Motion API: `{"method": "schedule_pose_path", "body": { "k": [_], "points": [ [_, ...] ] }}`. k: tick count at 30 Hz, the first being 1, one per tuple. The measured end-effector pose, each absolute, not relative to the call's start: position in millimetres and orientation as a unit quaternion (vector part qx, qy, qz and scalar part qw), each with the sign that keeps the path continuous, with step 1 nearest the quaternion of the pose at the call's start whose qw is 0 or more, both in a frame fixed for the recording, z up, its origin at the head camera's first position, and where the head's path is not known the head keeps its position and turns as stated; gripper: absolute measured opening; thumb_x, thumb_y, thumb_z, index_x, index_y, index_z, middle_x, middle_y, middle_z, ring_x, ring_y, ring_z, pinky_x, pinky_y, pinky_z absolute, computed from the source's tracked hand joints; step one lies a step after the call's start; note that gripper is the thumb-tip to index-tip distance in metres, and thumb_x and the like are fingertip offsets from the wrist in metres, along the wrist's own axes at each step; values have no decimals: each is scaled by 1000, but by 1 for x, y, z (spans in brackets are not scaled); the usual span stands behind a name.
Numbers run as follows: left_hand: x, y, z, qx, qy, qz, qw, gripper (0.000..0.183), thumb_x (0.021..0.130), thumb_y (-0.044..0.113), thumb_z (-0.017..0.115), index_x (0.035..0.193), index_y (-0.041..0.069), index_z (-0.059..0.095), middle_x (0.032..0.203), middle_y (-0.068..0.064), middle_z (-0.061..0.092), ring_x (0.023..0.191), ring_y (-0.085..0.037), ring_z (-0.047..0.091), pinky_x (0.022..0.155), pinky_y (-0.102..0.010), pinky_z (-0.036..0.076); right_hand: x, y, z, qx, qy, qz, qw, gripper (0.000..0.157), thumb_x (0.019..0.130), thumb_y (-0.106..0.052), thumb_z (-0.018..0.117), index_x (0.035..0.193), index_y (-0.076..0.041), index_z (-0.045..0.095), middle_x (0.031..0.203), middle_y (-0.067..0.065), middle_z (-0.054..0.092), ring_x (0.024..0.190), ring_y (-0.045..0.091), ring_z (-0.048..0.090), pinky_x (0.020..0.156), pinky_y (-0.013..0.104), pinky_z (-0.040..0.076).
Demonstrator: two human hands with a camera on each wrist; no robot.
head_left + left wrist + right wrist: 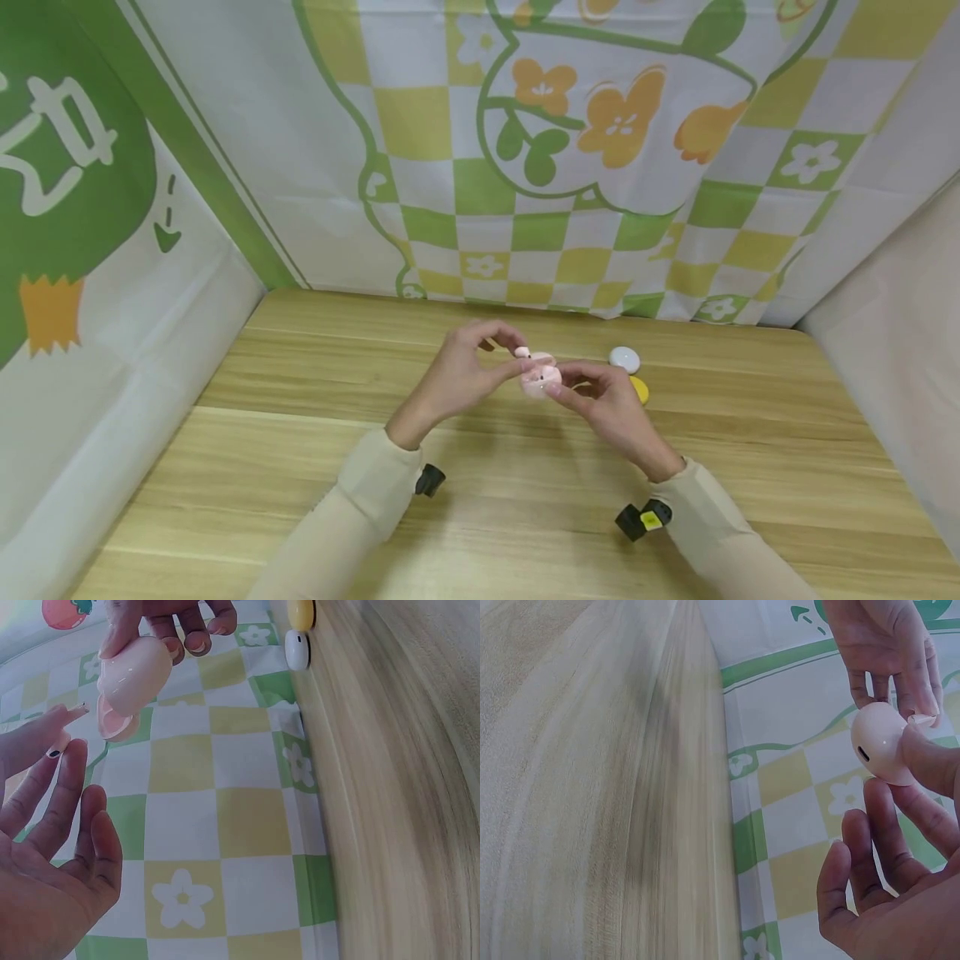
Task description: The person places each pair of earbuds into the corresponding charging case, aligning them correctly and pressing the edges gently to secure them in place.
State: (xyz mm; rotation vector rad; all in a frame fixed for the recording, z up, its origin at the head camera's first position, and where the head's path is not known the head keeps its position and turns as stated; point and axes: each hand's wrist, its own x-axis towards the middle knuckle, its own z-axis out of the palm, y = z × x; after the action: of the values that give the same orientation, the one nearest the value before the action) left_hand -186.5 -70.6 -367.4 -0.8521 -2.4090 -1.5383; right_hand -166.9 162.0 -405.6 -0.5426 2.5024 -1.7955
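Note:
My left hand (pixel 465 371) pinches a small pink wireless earbud (pixel 60 742) between thumb and fingertips, just to the left of the case. The earbud's stem shows beside the thumb in the left wrist view. In my right hand (pixel 611 408) is a rounded, glossy pink earbud charging case (pixel 879 742), gripped by thumb and fingers above the table. Its lid stands raised, and a dark slot marks its outer shell in the right wrist view. Part of the case's inside is hidden by the fingers.
Behind the right hand, a white rounded case (pixel 624 359) and a yellow one (pixel 640 390) lie on the wooden table (pixel 300 467). A checked, flower-printed cloth (pixel 487 200) hangs along the back edge, with more cloth at both sides.

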Motion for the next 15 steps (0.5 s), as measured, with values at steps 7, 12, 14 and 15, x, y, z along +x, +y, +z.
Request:
{"method": "schedule_pose_path", "body": {
  "k": [7, 12, 14, 15],
  "points": [
    [-186, -72, -366, -290, -807, -508, 79, 13, 87, 13, 82, 98, 11, 74, 95, 3, 72, 96, -14, 62, 91, -48, 50, -167, 162, -405, -164, 809, -565, 17, 23, 94, -13, 75, 116, -5, 75, 100, 6, 72, 94, 21, 65, 85, 34, 55],
    [-186, -72, -365, -299, -805, -506, 84, 13, 88, 13, 81, 99, 10, 76, 96, 2, 73, 96, -15, 61, 90, -48, 49, -166, 162, -403, -155, 812, -562, 24, 23, 94, -15, 75, 116, -7, 75, 101, 5, 73, 95, 23, 67, 82, 32, 56],
    [-187, -72, -365, -301, -807, -502, 86, 13, 89, 13, 80, 100, 9, 76, 97, 2, 74, 97, -16, 61, 90, -46, 49, -166, 162, -402, -151, 812, -563, 27, 23, 94, -15, 75, 116, -8, 75, 102, 5, 73, 95, 23, 67, 80, 32, 56],
    [-187, -72, -365, -301, -808, -499, 86, 13, 89, 13, 80, 101, 9, 76, 97, 1, 74, 97, -17, 61, 90, -45, 49, -166, 161, -402, -150, 812, -563, 27, 23, 94, -16, 75, 116, -8, 75, 102, 5, 73, 95, 23, 67, 80, 32, 57]
  ]
}}
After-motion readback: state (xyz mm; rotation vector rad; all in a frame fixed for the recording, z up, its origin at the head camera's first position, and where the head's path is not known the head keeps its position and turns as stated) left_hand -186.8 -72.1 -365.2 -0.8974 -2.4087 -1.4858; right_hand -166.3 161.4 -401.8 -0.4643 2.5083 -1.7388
